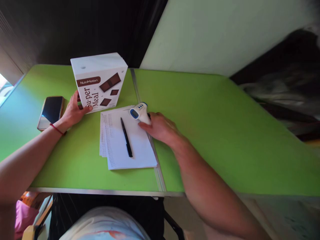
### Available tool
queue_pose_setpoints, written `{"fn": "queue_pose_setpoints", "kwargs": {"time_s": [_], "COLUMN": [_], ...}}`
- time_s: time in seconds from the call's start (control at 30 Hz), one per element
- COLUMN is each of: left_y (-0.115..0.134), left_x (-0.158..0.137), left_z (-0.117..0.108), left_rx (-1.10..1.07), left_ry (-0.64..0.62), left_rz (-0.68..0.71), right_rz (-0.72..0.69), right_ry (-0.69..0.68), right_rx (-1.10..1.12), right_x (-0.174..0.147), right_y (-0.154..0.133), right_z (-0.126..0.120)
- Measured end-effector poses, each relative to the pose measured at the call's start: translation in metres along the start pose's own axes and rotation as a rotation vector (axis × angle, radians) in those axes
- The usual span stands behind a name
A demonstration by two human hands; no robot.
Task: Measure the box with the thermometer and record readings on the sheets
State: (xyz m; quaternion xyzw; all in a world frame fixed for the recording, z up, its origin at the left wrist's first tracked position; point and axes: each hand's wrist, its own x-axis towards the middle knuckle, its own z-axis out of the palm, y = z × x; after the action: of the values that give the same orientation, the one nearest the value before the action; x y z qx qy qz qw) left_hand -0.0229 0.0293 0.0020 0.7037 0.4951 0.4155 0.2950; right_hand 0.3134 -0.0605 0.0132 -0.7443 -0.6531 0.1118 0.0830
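Observation:
My left hand (74, 110) is closed on the lower left edge of a white box (98, 78) printed with brown chocolate pieces, which stands upright on the green table. In my right hand (162, 126) is a white and blue infrared thermometer (140, 113), its small screen facing up toward me. The thermometer is at the upper right corner of a stack of paper sheets (140, 151); I cannot tell whether it touches them. A black pen (126, 137) lies across the top sheet. Columns of small print show along the sheets' left side.
A phone (50, 112) in a case lies to the left of my left wrist. The green table (220, 126) has a metal seam down its middle. Behind it stand a dark panel (82, 26) and a pale wall (212, 33). Dark, blurred items are at the far right.

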Motion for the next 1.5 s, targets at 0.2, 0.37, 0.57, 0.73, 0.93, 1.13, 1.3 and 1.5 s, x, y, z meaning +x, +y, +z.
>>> {"fn": "queue_pose_setpoints", "kwargs": {"time_s": [0.2,0.37,0.57,0.73,0.93,1.13,1.3,1.5], "left_y": [0.016,0.03,0.034,0.033,0.032,0.03,0.028,0.026], "left_x": [-0.012,-0.022,-0.031,-0.031,-0.03,-0.031,-0.031,-0.031], "left_z": [0.0,0.007,0.012,0.009,0.006,0.006,0.006,0.008], "left_rx": [-0.156,-0.332,-0.37,-0.316,-0.305,-0.272,-0.279,-0.296], "left_ry": [0.03,-0.064,-0.174,-0.202,-0.267,-0.287,-0.294,-0.289], "left_rz": [-0.047,-0.067,-0.061,-0.02,-0.027,-0.021,0.001,0.005], "right_rz": [-0.175,-0.294,-0.232,-0.157,-0.197,-0.218,-0.214,-0.214], "right_ry": [0.103,-0.134,-0.209,-0.279,-0.289,-0.275,-0.277,-0.249], "right_rx": [0.868,1.341,1.459,1.545,1.522,1.491,1.493,1.498], "right_x": [-0.012,-0.046,-0.054,-0.054,-0.059,-0.057,-0.056,-0.057], "right_y": [-0.029,-0.062,-0.068,-0.073,-0.077,-0.074,-0.074,-0.074], "right_z": [0.01,0.021,0.033,0.037,0.043,0.048,0.049,0.049]}}
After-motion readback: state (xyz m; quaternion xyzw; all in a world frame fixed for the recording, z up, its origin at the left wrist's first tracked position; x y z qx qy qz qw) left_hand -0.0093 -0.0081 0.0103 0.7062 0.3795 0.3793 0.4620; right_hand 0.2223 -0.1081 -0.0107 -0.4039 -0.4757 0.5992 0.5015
